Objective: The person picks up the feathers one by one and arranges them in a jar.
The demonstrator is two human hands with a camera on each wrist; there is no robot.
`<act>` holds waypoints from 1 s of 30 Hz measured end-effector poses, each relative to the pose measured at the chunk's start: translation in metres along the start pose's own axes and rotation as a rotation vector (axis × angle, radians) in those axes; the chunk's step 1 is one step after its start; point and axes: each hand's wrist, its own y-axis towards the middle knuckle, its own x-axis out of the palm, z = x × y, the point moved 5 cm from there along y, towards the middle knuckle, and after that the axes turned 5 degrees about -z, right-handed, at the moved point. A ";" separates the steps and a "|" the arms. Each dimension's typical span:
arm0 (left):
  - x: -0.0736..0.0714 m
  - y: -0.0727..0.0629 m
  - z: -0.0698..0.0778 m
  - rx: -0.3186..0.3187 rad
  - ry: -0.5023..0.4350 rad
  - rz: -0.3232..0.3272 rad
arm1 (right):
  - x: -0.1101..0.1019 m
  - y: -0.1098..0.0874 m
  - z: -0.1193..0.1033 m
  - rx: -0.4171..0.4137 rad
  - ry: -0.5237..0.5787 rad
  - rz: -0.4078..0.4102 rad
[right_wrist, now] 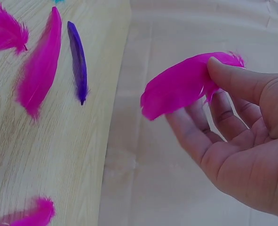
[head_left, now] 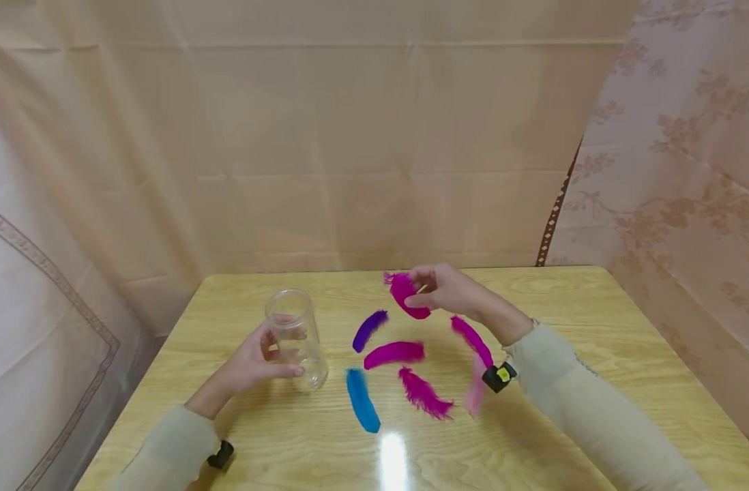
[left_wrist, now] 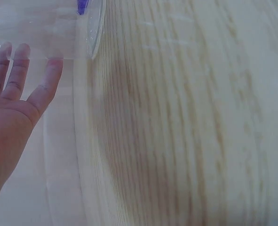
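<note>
My left hand (head_left: 256,363) grips a clear plastic jar (head_left: 305,351) on the left side of the table, its open mouth upward and the jar leaning slightly. Seen from the left wrist, the fingers (left_wrist: 45,87) lie against the see-through wall (left_wrist: 40,28). Above the table's far part, my right hand (head_left: 451,290) pinches a magenta feather (head_left: 404,292) between thumb and fingers. The right wrist view shows this feather (right_wrist: 176,87) lying across the fingertips under the thumb. No feather shows inside the jar.
Between the hands lie a purple feather (head_left: 368,331), a magenta one (head_left: 394,352), a fluffy magenta one (head_left: 425,393) and a blue one (head_left: 362,400). Below the right forearm are another magenta feather (head_left: 471,339) and a pale pink one (head_left: 475,389). Curtains (head_left: 374,150) hang behind the wooden table (head_left: 325,457).
</note>
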 end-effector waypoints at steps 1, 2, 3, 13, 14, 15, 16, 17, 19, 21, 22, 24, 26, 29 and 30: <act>0.000 0.000 0.000 -0.002 0.000 0.001 | 0.000 0.000 0.000 0.003 0.010 0.001; 0.000 0.001 0.000 -0.005 0.000 0.001 | 0.000 0.000 0.000 0.007 0.021 0.000; 0.000 0.001 0.000 -0.008 -0.001 0.001 | 0.000 0.001 0.000 0.011 0.035 -0.002; -0.002 0.002 0.001 -0.019 0.007 0.002 | 0.006 0.008 -0.009 0.024 0.181 -0.029; -0.002 0.002 0.001 -0.019 0.008 0.001 | 0.007 0.009 -0.011 0.015 0.189 -0.034; -0.002 0.002 0.001 -0.018 0.008 -0.001 | 0.008 0.010 -0.012 0.005 0.194 -0.039; -0.002 0.002 0.001 -0.019 0.006 -0.001 | 0.008 0.010 -0.013 0.000 0.201 -0.042; -0.001 0.002 0.001 -0.020 0.006 -0.001 | 0.010 0.011 -0.015 -0.009 0.208 -0.050; -0.001 0.001 0.001 -0.023 0.001 -0.001 | 0.012 0.012 -0.018 -0.016 0.222 -0.058; 0.000 0.001 0.001 -0.023 -0.003 -0.001 | 0.015 0.014 -0.021 -0.019 0.247 -0.069; 0.001 0.000 0.001 -0.025 -0.003 0.000 | 0.016 0.015 -0.023 -0.021 0.260 -0.076; 0.002 0.000 0.002 -0.023 -0.001 0.001 | 0.019 0.016 -0.027 -0.027 0.277 -0.090; 0.003 -0.001 0.002 -0.023 0.000 0.004 | 0.022 0.018 -0.031 -0.040 0.300 -0.109; 0.005 -0.002 0.002 -0.020 -0.008 0.006 | 0.025 0.021 -0.038 -0.061 0.319 -0.136; 0.005 -0.002 0.002 -0.019 -0.013 0.007 | 0.027 0.022 -0.040 -0.064 0.325 -0.144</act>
